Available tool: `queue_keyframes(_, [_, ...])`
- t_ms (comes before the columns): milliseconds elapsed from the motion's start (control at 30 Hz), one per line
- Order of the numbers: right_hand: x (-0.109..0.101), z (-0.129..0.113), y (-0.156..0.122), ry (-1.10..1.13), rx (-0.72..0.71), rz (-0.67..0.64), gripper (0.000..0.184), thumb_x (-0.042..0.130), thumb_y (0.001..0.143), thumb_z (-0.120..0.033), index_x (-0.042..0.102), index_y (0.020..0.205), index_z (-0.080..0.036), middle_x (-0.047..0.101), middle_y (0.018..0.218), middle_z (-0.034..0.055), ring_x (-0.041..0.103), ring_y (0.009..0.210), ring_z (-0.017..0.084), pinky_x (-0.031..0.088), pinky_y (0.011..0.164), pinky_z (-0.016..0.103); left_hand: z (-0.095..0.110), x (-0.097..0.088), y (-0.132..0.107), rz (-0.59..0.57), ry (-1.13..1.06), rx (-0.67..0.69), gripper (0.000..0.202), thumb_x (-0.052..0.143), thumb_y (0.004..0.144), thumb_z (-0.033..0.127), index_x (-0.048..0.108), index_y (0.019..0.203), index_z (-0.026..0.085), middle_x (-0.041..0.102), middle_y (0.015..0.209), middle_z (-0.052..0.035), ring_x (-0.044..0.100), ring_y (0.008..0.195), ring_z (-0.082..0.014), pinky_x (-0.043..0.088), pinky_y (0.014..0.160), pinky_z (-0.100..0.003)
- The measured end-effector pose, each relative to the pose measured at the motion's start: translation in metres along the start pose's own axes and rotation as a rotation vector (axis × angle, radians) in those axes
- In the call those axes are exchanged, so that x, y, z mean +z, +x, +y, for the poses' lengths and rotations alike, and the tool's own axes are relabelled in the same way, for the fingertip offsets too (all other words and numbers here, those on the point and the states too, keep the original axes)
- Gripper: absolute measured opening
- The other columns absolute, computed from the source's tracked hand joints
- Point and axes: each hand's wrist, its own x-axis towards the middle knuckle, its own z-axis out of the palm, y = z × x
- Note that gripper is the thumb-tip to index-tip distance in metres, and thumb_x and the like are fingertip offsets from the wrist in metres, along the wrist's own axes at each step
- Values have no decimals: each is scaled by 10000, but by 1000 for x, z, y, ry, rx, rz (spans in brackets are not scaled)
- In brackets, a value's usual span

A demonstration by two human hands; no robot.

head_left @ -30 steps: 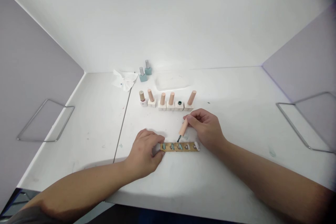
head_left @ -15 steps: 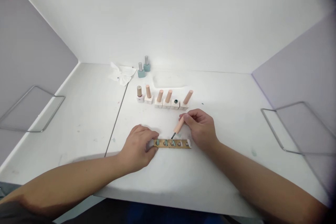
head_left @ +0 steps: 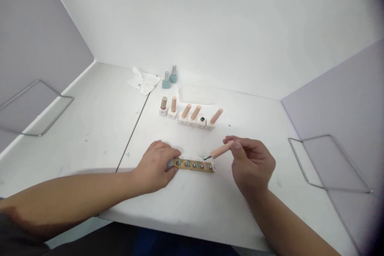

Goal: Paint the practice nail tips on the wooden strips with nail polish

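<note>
With thumb and fingers, my left hand (head_left: 159,166) grips the left end of a narrow tan strip (head_left: 189,165) lying on the table. Along the strip sit several round metal studs with nail tips; those toward the left bear green polish. In my right hand (head_left: 250,162) is a nail polish brush (head_left: 221,150), pinched by its peach-coloured cap. Its dark bristle end points left and hovers just above the strip's right part. Behind the strip stands an uncapped white bottle (head_left: 201,123) with a dark green opening, in a row of capped bottles (head_left: 183,119).
Two teal bottles (head_left: 166,81) stand at the back beside a crumpled tissue (head_left: 145,83). A clear tray (head_left: 195,96) lies behind the bottle row. Wire frames (head_left: 57,116) stick out from both side panels. Paint marks dot the white table (head_left: 180,204).
My right hand has moved right and tilted the brush flatter, its tip shifting toward the strip's right part. My left hand still holds the strip. The camera view has turned slightly.
</note>
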Motion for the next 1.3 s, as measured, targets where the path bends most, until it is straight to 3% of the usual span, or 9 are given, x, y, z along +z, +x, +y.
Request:
queue_keyframes(133, [-3, -7, -8, -100, -341, -45, 148, 645, 756, -102, 651, 860, -207, 671, 772, 16, 667, 783, 193, 567, 767, 462, 0, 0, 0, -3, 1, 0, 252, 598, 710, 132, 570, 951, 199, 662, 859, -37, 571, 860, -229, 430, 852, -436])
queue_keyframes(333, [0, -9, -13, -195, -514, -99, 247, 645, 718, -42, 634, 885, -224, 666, 731, -6, 676, 767, 201, 592, 694, 438, 1, 0, 0, 3, 7, 9, 221, 599, 718, 138, 570, 930, 191, 663, 854, -44, 570, 847, -226, 430, 844, -423])
queue_keyframes(833, [7, -10, -15, -252, -606, -113, 249, 654, 702, -49, 609, 859, -237, 657, 704, -9, 668, 743, 203, 607, 666, 446, 0, 0, 0, 2, 20, 10, 218, 595, 719, 142, 578, 930, 193, 663, 863, -44, 580, 868, -228, 431, 858, -422])
queue_keyframes(1300, [7, -18, -15, -243, -662, -216, 295, 635, 670, 7, 608, 849, -226, 665, 676, -15, 656, 673, 180, 608, 630, 406, -2, 1, -1, 2, 24, 8, 248, 595, 720, 149, 572, 963, 197, 661, 863, -36, 584, 867, -225, 424, 874, -426])
